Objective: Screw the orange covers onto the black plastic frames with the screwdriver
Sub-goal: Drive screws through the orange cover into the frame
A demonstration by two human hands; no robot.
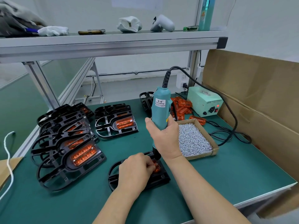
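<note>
Screwdriver [161, 109] gripped by right hand [163, 136], left hand [137, 170] apparently pinching orange cover [156, 167]

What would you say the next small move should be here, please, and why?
Probably press the screwdriver straight down and run it. The right hand holds it upright, tip at the far edge of the orange cover, while the left hand pins that cover on the black frame. Whether a screw is already seated there is hidden.
</note>
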